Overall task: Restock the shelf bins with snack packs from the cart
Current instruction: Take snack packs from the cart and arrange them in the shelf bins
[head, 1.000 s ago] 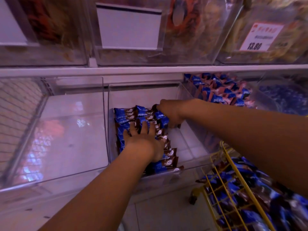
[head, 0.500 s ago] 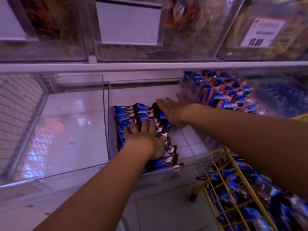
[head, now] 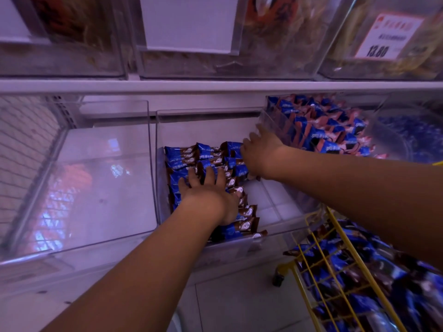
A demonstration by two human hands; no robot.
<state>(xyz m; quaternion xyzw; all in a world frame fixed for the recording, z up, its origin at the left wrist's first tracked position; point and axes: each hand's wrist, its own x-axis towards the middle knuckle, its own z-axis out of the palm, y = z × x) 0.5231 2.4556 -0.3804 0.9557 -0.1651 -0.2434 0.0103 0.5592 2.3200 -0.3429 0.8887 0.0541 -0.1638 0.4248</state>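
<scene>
Left hand [head: 211, 197] lies flat, fingers spread, on the snack packs [head: 203, 161] in the middle bin [head: 275, 207], grasping nothing; it looks like a weight to keep the rows from sliding or springing up. Right hand [head: 261, 154] is released too, fingers straight and fanned out, over the far right end of the same packs near the bin's right wall, with nothing in it. I'd judge it has let go of a pack there, or is nudging the end of the row into line. The packs fill only the left part of the bin, laid in tidy overlapping rows against the left wall, and the right part of the floor shows bare, so the bin is perhaps half done by my reckoning. More of the same blue packs sit loose in the yellow cart [head: 335, 279], just beside the bin at the lower right, close enough that the right hand can reach back for them. The bin to the left [head: 96, 168] holds no packs that I can see, while the one to the right [head: 318, 130] is stacked with similar blue and pink packs. Above the shelf edge, the upper bins hold other goods behind a price tag [head: 388, 37].
</scene>
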